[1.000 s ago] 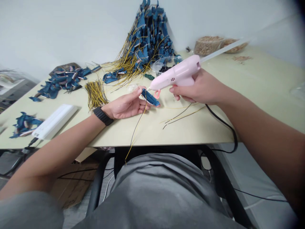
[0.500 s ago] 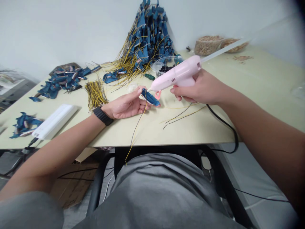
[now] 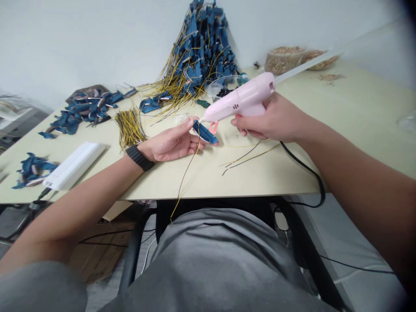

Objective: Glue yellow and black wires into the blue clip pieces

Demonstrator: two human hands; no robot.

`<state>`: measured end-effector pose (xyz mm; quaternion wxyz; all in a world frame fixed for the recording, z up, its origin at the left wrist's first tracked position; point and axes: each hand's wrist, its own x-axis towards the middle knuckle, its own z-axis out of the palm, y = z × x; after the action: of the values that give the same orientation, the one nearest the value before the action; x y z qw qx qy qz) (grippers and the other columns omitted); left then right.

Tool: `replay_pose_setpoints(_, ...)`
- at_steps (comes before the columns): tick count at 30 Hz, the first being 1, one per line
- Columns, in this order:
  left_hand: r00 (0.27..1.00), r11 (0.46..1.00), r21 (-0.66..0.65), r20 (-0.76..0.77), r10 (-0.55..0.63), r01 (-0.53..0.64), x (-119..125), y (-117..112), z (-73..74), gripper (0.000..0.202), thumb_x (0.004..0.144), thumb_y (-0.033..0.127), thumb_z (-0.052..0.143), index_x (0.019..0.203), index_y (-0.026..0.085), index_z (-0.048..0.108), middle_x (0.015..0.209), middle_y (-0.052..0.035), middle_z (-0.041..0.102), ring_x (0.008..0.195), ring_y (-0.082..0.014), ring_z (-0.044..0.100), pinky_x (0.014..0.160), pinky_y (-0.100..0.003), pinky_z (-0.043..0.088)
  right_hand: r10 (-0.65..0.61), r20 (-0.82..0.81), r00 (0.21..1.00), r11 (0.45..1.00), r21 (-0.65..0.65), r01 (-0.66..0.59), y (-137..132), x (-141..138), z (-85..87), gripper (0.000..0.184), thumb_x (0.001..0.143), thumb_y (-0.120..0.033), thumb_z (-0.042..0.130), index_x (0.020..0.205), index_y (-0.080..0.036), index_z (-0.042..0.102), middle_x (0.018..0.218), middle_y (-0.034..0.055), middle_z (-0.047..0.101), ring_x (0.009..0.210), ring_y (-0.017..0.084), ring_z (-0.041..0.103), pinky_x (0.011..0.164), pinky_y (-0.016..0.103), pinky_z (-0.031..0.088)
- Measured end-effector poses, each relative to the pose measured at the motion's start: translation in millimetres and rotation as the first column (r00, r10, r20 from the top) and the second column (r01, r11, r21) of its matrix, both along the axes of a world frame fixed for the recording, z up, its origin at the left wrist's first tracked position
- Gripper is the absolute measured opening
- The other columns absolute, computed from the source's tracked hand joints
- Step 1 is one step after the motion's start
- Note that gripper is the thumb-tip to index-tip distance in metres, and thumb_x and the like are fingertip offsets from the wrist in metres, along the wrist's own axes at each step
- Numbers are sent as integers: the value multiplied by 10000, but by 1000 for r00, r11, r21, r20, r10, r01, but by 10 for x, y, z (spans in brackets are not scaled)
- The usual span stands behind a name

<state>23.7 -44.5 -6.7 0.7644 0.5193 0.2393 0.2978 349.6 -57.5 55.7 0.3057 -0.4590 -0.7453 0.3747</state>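
My left hand [image 3: 175, 141], palm up, is closed on a small blue plastic piece [image 3: 205, 133], holding it between thumb and fingers. A thin yellow and black wire [image 3: 186, 173] hangs from that piece down past the table edge. In my right hand [image 3: 276, 117] is a pale pink hot glue gun [image 3: 240, 99], a clear glue stick [image 3: 305, 68] jutting from its back. The gun's nozzle points at the upper end of the blue piece; whether it touches cannot be made out. Several loose wires [image 3: 250, 156] lie on the table below the gun.
Blue pieces with wires form a tall heap [image 3: 208, 47] by the wall; more blue pieces [image 3: 81, 108] lie left. A wire bundle [image 3: 130, 128], a white power bank-like box [image 3: 74, 166] and tubs of tan bits [image 3: 282, 63] stand around. The gun's black cord [image 3: 303, 167] drops over the edge.
Almost nothing differs. The glue gun and my right hand have shifted very slightly left, with the nozzle still at the blue piece's upper end.
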Motion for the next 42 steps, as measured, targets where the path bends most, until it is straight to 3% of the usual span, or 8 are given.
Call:
replay_pose_setpoints(5, 999, 1000, 25, -40, 9, -8, 6, -10, 6, 699, 1171, 669, 1025, 1523, 149, 720, 1360, -194, 953, 1086, -219, 883, 943, -311, 649, -8, -22, 1000, 1000, 1, 8, -27, -29, 10, 332, 1053, -148, 899, 784, -235, 724, 699, 46, 711, 533, 136, 533, 501, 313, 451)
replay_pose_setpoints(11, 1000, 1000, 12, 9, -15, 15, 2, 6, -17, 751, 1141, 696, 1054, 1518, 150, 702, 1317, -148, 959, 1067, -195, 884, 926, -283, 655, -15, -6, 1000, 1000, -20, 15, -71, -34, 41, 362, 1085, -208, 961, 831, -241, 705, 725, 48, 691, 579, 145, 519, 541, 340, 449)
replay_pose_setpoints(17, 1000, 999, 34, -21, -19, 20, 12, 22, -26, 654, 1162, 669, 1033, 1467, 161, 756, 1337, -189, 969, 1110, -247, 906, 930, -314, 665, -5, -7, 1000, 999, -36, 5, -61, -20, 36, 410, 1074, -299, 1018, 847, -252, 680, 738, 36, 688, 595, 158, 535, 561, 350, 468)
replay_pose_setpoints(22, 996, 996, 56, -60, 71, -68, 23, -6, -28, 555, 1217, 688, 940, 1390, 185, 782, 1315, -170, 961, 1080, -254, 895, 946, -346, 664, -30, 11, 999, 999, -25, 30, -74, -33, 52, 386, 1098, -168, 919, 787, -238, 701, 726, 44, 705, 568, 141, 536, 551, 337, 447)
replay_pose_setpoints(27, 1000, 998, 66, -28, -1, 3, 21, -12, -22, 638, 1209, 702, 961, 1458, 157, 739, 1355, -186, 952, 1099, -229, 881, 956, -322, 655, -41, 21, 999, 999, -14, 42, -94, -31, 70, 403, 1104, -116, 845, 747, -233, 702, 679, 38, 677, 548, 136, 528, 534, 322, 441)
replay_pose_setpoints(32, 999, 997, 79, -33, 2, 1, 16, -3, -21, 636, 1220, 689, 953, 1459, 156, 701, 1364, -191, 947, 1081, -218, 880, 955, -325, 648, -15, 30, 999, 1000, -12, 15, -57, -8, 46, 395, 1046, -240, 966, 771, -247, 682, 688, 59, 690, 587, 163, 521, 533, 326, 457)
replay_pose_setpoints(38, 999, 996, 85, -40, -10, 13, -1, 8, -25, 643, 1234, 690, 935, 1486, 159, 676, 1374, -182, 947, 1105, -222, 887, 973, -338, 645, -24, 31, 999, 1000, 12, 23, -22, 0, 10, 390, 1035, -213, 919, 720, -247, 692, 667, 53, 677, 560, 165, 542, 525, 334, 448)
replay_pose_setpoints(42, 999, 996, 82, -29, -16, 19, -1, 9, -39, 621, 1236, 699, 924, 1451, 162, 698, 1353, -178, 954, 1117, -232, 892, 968, -343, 638, -16, 28, 999, 1000, -5, 16, -60, -10, 36, 443, 1046, -309, 1004, 755, -249, 676, 701, 59, 684, 590, 163, 519, 547, 340, 443)
